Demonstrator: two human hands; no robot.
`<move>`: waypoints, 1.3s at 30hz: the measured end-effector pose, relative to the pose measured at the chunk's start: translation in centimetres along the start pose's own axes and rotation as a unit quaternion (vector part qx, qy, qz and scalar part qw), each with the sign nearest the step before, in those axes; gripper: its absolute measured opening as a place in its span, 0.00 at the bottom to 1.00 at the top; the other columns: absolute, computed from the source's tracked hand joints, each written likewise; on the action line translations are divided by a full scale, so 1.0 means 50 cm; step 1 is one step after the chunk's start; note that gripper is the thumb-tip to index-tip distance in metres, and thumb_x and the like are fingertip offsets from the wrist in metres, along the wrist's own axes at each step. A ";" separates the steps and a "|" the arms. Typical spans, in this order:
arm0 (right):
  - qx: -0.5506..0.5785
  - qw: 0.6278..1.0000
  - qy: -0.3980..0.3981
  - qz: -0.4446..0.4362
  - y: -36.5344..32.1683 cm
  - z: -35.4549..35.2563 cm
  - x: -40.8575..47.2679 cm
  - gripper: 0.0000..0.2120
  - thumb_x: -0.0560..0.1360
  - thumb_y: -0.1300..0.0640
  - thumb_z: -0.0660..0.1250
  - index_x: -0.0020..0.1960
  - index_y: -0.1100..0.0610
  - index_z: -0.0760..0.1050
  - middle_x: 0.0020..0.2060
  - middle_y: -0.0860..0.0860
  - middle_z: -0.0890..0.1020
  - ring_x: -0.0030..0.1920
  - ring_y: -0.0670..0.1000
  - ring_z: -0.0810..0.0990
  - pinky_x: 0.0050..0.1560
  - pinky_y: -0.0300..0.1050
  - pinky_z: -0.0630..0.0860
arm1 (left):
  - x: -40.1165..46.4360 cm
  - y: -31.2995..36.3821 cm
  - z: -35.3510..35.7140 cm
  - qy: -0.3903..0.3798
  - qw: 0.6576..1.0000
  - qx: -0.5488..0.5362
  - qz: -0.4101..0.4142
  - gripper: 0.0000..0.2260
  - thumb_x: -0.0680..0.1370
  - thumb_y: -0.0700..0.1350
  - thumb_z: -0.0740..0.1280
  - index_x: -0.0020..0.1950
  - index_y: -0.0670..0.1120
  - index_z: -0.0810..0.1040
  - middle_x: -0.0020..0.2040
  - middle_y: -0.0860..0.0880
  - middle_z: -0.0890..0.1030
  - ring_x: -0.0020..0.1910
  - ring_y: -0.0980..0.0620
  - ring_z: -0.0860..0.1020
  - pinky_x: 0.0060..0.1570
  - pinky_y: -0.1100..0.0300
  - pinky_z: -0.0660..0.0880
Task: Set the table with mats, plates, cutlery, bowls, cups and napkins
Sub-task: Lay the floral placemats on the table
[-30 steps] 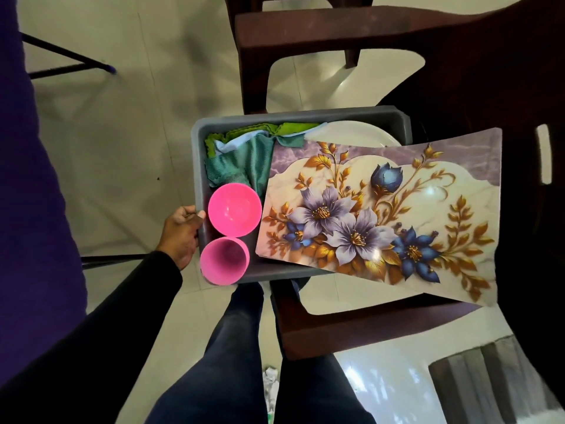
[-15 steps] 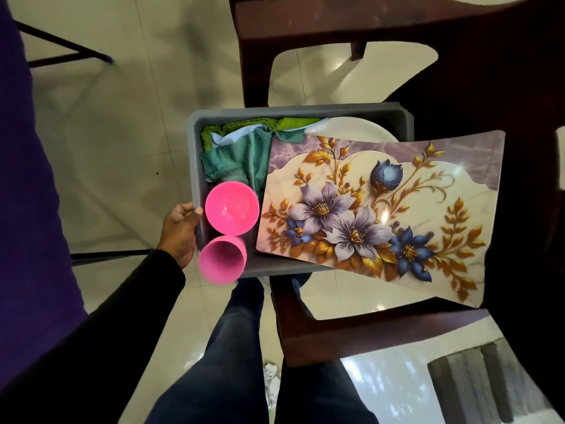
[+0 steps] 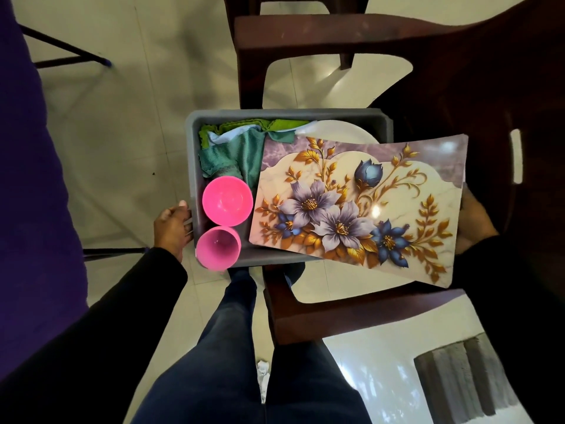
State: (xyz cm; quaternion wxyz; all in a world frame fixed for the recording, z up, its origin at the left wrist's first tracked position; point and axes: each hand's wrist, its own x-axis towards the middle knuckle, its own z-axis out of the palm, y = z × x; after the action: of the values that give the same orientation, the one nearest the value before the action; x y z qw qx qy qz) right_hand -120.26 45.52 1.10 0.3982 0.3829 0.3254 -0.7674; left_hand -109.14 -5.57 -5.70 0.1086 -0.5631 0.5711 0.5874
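Moved: right hand (image 3: pixel 472 223) now shows under floral mat (image 3: pixel 357 203)
Left hand (image 3: pixel 172 229): grips grey tub (image 3: pixel 287 114) — rim
Right hand: hold unclear
Mats: one — across tub
Pink bowls (image 3: pixel 227 201): one
Pink cups (image 3: pixel 217 247): one

Long black sleeves (image 3: pixel 122 316) and dark blue trousers (image 3: pixel 232 347).
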 end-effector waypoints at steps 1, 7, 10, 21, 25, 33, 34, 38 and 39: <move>-0.046 0.995 0.083 -0.027 0.001 0.023 -0.021 0.39 0.75 0.26 0.46 0.66 0.50 0.79 0.64 0.62 0.79 0.61 0.64 0.80 0.52 0.64 0.79 | -0.009 0.002 -0.006 0.001 1.000 0.006 0.010 0.11 0.82 0.52 0.65 0.59 0.46 0.75 0.51 0.50 0.81 0.48 0.50 0.79 0.47 0.56 0.76; -0.289 0.894 0.316 -0.131 0.022 0.060 -0.087 0.14 0.80 0.46 0.65 0.57 0.56 0.79 0.53 0.56 0.84 0.51 0.57 0.83 0.53 0.52 0.79 | -0.131 0.047 -0.028 0.118 0.962 0.154 0.192 0.17 0.79 0.54 0.67 0.62 0.44 0.73 0.59 0.45 0.80 0.59 0.43 0.78 0.58 0.54 0.73; -0.378 0.836 0.374 -0.137 0.028 0.045 -0.080 0.09 0.78 0.56 0.69 0.55 0.60 0.79 0.46 0.55 0.83 0.46 0.56 0.83 0.51 0.54 0.80 | -0.225 0.064 0.002 0.119 0.910 0.213 0.335 0.17 0.80 0.49 0.66 0.65 0.42 0.71 0.64 0.45 0.76 0.63 0.48 0.74 0.61 0.55 0.70; -0.445 0.785 0.412 -0.125 -0.005 -0.028 -0.047 0.12 0.63 0.64 0.76 0.39 0.50 0.79 0.44 0.54 0.86 0.45 0.57 0.85 0.50 0.64 0.82 | -0.360 -0.003 0.214 -0.368 0.871 0.294 0.137 0.12 0.80 0.41 0.68 0.63 0.46 0.76 0.61 0.51 0.79 0.63 0.52 0.77 0.67 0.51 0.73; -0.471 0.772 0.399 -0.151 -0.001 0.101 -0.102 0.12 0.71 0.69 0.70 0.45 0.52 0.78 0.46 0.55 0.83 0.49 0.56 0.83 0.51 0.58 0.82 | -0.355 -0.010 0.275 -0.371 0.867 0.311 0.121 0.18 0.75 0.49 0.71 0.63 0.47 0.77 0.59 0.51 0.79 0.62 0.50 0.77 0.67 0.50 0.73; -0.539 0.723 0.333 -0.276 0.027 0.246 -0.216 0.10 0.77 0.66 0.65 0.51 0.53 0.73 0.40 0.45 0.81 0.42 0.44 0.82 0.46 0.42 0.80 | -0.333 0.012 0.303 -0.300 0.903 0.283 0.118 0.14 0.81 0.39 0.65 0.66 0.39 0.75 0.54 0.49 0.74 0.55 0.50 0.73 0.56 0.57 0.69; -0.541 0.721 0.321 -0.292 0.031 0.263 -0.232 0.09 0.77 0.66 0.65 0.52 0.53 0.73 0.40 0.45 0.82 0.41 0.41 0.82 0.43 0.41 0.80 | -0.334 0.016 0.303 -0.291 0.909 0.274 0.119 0.13 0.81 0.39 0.65 0.66 0.41 0.76 0.54 0.49 0.74 0.55 0.51 0.72 0.54 0.58 0.69; -0.531 0.719 0.267 -0.361 0.045 0.333 -0.306 0.09 0.79 0.64 0.65 0.57 0.54 0.76 0.41 0.39 0.82 0.41 0.35 0.83 0.35 0.31 0.79 | -0.346 0.034 0.300 -0.257 0.934 0.226 0.103 0.09 0.80 0.40 0.67 0.60 0.42 0.80 0.52 0.48 0.81 0.54 0.49 0.78 0.53 0.59 0.72; -0.535 0.714 0.252 -0.376 0.047 0.348 -0.327 0.10 0.79 0.64 0.65 0.59 0.55 0.76 0.42 0.38 0.81 0.42 0.33 0.82 0.36 0.29 0.78 | -0.345 0.036 0.298 -0.243 0.941 0.216 0.096 0.10 0.80 0.41 0.67 0.60 0.42 0.80 0.53 0.47 0.81 0.55 0.47 0.79 0.56 0.57 0.73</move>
State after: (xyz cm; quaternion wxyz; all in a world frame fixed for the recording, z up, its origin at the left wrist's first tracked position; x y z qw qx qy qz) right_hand -117.57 36.36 23.10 0.1185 0.1318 0.8868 -0.4268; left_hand -112.66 14.55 4.57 0.3062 -0.3086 0.6915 0.5769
